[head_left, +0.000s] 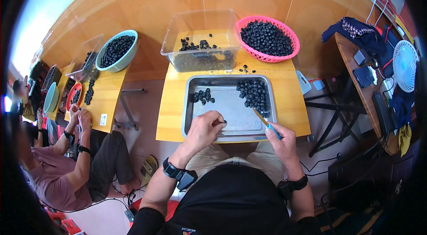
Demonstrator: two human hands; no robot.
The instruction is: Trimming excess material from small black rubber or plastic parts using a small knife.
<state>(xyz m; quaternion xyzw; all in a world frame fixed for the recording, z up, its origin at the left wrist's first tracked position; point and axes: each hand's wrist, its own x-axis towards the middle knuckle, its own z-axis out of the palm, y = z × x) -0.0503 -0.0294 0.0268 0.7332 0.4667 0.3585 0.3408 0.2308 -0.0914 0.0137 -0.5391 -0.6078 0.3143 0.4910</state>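
A steel tray (229, 130) lies on the small wooden table (173, 101) in front of me. It holds a small heap of dark berries (203, 96) at the left and a bigger heap (253, 93) at the right. My left hand (203, 129) rests over the tray's front left and pinches one dark berry (223, 122) at its fingertips. My right hand (280, 139) is closed on a small knife (266, 123) with a blue handle, its blade pointing up-left over the tray.
Behind the tray stand a clear plastic tub (202, 41) with berries and a pink basket (267, 38) full of them. A person (75, 155) sits at the left table with a teal bowl (116, 50). A desk with a fan (405, 65) is at right.
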